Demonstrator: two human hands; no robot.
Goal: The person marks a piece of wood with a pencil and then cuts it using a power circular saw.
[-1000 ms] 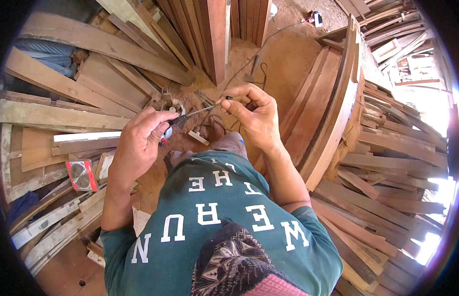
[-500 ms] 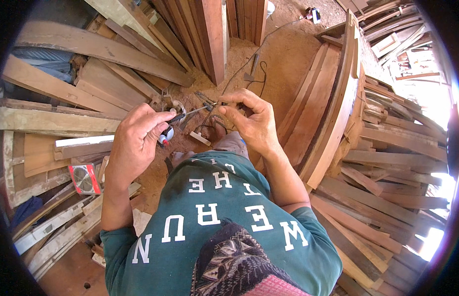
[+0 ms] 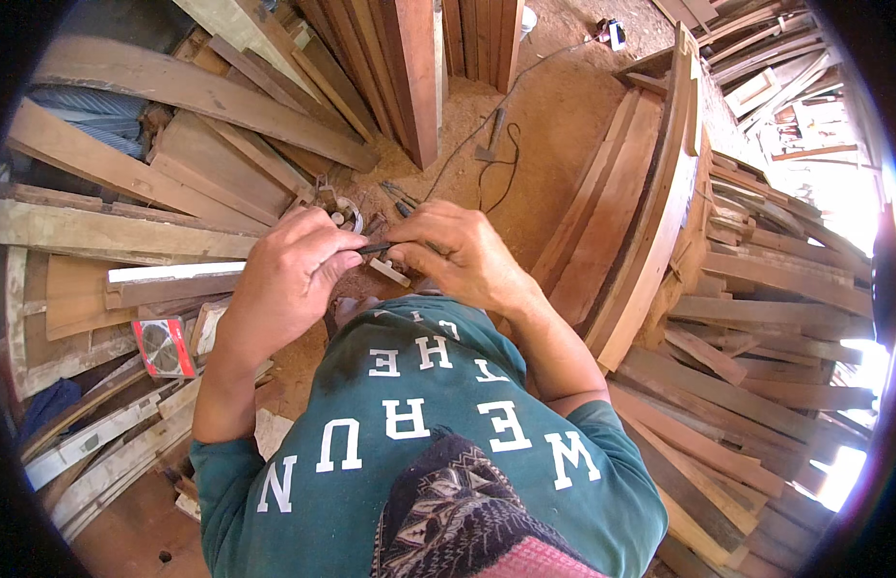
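Note:
In the head view my left hand [image 3: 294, 265] and my right hand [image 3: 462, 260] meet over my lap, fingertips close together, both gripping a slim dark tool [image 3: 376, 248]. My fingers hide much of it, so its ends cannot be made out. Just beyond my hands lie a round white object [image 3: 348, 214], loose hand tools [image 3: 400, 199] and a short pale wooden offcut [image 3: 390, 272] on the sawdust.
Stacked planks surround me at left [image 3: 130, 154] and right [image 3: 756, 395]. Upright boards [image 3: 414, 106] stand ahead, beside a long timber piece [image 3: 636, 212]. A cable [image 3: 506, 96] crosses the sawdust floor [image 3: 554, 135]. A boxed saw blade [image 3: 162, 347] lies left.
Both hands have moved lower and closer together. The thin metal shaft that showed between them is now mostly covered by my fingers, and the tool lies more level.

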